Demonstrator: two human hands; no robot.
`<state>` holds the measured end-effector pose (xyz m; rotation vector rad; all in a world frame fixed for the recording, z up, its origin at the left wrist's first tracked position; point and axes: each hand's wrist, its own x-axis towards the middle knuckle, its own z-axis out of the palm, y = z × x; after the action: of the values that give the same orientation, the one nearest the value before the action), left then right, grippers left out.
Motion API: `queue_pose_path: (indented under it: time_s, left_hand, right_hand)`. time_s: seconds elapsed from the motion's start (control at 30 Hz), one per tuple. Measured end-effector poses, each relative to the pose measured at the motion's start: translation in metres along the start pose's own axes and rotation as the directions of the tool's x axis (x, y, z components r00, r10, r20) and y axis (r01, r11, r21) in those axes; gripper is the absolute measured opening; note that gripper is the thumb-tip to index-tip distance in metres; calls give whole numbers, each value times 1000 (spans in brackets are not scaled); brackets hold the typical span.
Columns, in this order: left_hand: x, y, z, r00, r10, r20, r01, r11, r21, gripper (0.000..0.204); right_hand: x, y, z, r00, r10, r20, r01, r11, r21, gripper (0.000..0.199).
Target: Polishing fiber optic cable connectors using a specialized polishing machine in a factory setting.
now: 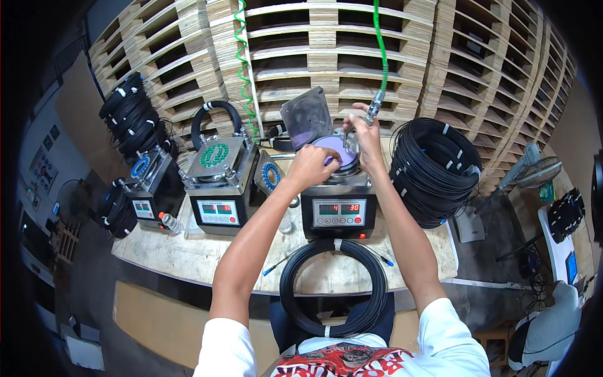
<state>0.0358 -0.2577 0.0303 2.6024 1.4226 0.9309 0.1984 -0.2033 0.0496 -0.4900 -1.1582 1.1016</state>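
My right hand (367,139) is closed round a metal air blow gun (373,110), which hangs from a green hose (382,44). The gun points down at a round lilac disc (331,144) on top of the middle polishing machine (339,217). With curled fingers, my left hand (310,166) grips the disc's near edge; the fingertips are partly hidden. Behind the disc, a grey square plate (306,114) stands tilted up. A coil of black cable (287,283) with blue-tipped ends lies at the table's front edge and over my lap.
Two similar machines (217,210) (146,207) stand to the left, with rings of green and blue connectors on top. Stacked black cable coils (433,179) rise at the right. A small bottle (169,222) stands near the left machine. Wooden pallets (289,50) form the back wall.
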Motion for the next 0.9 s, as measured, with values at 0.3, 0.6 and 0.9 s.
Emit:
queue_pose_path:
  time_s: [0.3,0.6,0.9]
  left_hand:
    - [5,-1,1,903,-271,-333,27,809,-587,35]
    - [20,20,-75,952,-267,-148,79,682,-727,38]
    - [31,-34,-197,861,-506,-44,395,721,-570,28]
  right_hand:
    - [13,-10,-3,995,-23,102,44,977,-208,37]
    - [-26,-39,22,870,242,430,-89,934,-346,60]
    - [-14,-7,-42,938,50,343,181,773,-608,26]
